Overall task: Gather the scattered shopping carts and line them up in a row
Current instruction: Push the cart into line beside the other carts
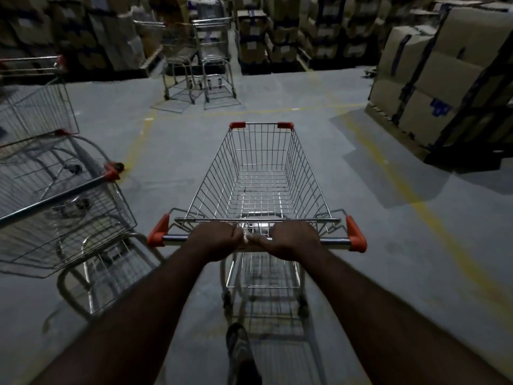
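An empty wire shopping cart [261,173] with orange corner caps stands straight in front of me. Its metal handle bar [336,241] runs across the frame. My left hand [216,240] and my right hand [291,240] both grip the bar near its middle, thumbs almost touching. Close on the left a second cart [63,218] stands at an angle, and a third cart [36,107] is behind it at the left edge. Two more carts [200,59] stand side by side at the far end of the floor.
Stacked cardboard boxes on a pallet [444,79] stand at the right. More box stacks [277,31] line the back wall. Yellow lines [433,218] mark the grey concrete floor. My shoe [238,343] shows under the cart.
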### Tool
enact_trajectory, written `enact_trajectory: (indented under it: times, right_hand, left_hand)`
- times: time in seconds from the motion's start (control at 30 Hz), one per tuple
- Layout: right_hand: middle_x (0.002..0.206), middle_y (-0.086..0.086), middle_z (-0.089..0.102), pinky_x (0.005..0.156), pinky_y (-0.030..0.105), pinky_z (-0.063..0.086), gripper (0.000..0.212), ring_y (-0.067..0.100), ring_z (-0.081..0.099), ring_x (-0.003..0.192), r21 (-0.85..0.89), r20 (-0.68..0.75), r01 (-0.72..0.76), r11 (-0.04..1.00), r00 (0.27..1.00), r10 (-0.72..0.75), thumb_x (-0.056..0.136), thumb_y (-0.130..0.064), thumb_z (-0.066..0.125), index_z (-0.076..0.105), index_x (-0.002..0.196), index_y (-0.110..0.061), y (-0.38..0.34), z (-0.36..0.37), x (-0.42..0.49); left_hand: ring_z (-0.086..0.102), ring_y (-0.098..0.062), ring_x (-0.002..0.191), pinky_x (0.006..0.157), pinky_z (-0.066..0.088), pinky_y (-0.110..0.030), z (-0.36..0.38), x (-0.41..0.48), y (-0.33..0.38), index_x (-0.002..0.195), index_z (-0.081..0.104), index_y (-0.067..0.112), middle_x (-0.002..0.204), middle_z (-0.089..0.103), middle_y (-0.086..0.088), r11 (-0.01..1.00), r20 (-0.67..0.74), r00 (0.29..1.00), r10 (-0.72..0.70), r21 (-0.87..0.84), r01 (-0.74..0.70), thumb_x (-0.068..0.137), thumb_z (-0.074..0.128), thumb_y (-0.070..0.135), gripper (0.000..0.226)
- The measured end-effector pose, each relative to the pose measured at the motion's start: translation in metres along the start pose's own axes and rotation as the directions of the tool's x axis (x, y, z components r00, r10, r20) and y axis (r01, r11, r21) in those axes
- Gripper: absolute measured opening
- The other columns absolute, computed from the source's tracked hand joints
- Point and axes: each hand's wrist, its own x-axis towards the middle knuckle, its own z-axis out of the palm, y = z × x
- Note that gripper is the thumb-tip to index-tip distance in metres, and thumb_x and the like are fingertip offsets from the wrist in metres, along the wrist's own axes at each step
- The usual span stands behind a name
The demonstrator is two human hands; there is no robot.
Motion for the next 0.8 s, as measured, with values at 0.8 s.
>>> enact_trajectory:
  times: [0.8]
  right_hand:
    - [0.091, 0.001, 0.069, 0.067, 0.033, 0.04, 0.087, 0.024, 0.067, 0.084, -0.145, -0.273, 0.166, 0.975, 0.941, -0.201, 0.083, -0.083, 0.004, 0.064, 0.098, -0.022, 0.088, -0.09, 0.408]
  left_hand:
    - [0.06, -0.025, 0.051, 0.044, 0.041, -0.03, -0.056, 0.305, -0.229, 0.081, 0.061, 0.023, 0.067, 0.06, 0.002, 0.946, -0.482, 0.867, 0.125, 0.322, 0.043, 0.099, 0.027, 0.065, 0.057]
